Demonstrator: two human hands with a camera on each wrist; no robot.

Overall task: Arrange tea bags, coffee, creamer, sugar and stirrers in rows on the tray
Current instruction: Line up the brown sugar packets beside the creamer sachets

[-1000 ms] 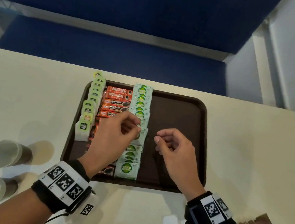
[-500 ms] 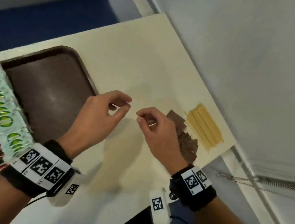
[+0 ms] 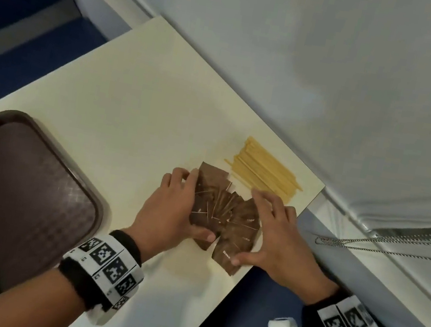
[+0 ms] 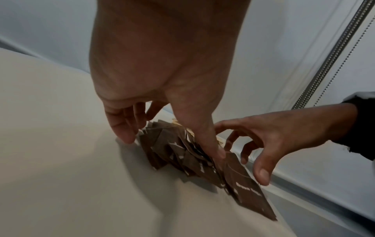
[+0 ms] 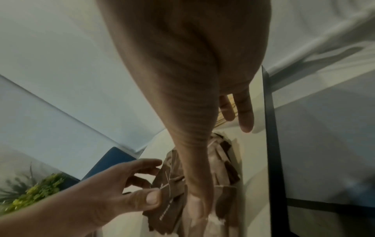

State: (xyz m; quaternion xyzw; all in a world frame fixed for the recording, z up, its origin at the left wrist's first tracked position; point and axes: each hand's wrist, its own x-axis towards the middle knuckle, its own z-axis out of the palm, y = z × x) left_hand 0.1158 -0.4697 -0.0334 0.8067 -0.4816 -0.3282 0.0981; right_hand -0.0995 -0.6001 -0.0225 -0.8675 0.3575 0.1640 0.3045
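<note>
Fingers [image 3: 176, 182] of both hands spread, cupping brown sugar packets [image 3: 223, 216] at tabletop [image 3: 132, 108] corner. Step: gathering sugar. Next: squeeze pile, carry to tray [image 3: 99, 200].

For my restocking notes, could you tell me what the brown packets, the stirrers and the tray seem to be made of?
Brown sugar packets: matte paper by the look, flat with creases.
Stirrers: probably pale bare wood, thin flat strips.
Tray: likely moulded brown plastic, with textured floor and rounded rim.
</note>
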